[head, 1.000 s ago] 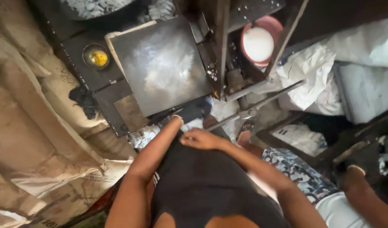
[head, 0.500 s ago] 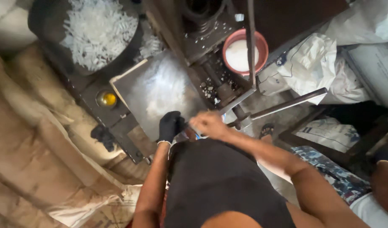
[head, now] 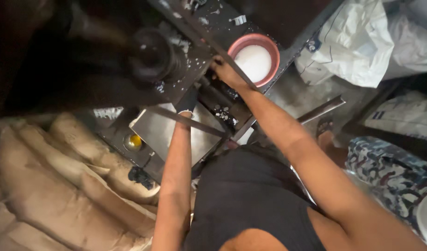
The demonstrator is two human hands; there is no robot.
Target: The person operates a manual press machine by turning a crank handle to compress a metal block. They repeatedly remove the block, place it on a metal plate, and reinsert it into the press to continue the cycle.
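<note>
Dark metal bar (head: pixel 223 46), diagonal, upper-left to lower-right.

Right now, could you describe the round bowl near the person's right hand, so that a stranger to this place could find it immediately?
Start at the dark metal machine in the upper middle of the view, speckled with white bits. Follow its top to the right edge, just past the right hand. There sits the pink bowl, round and filled with something white, the only pink thing among the dark metal and pale sacks.
</note>
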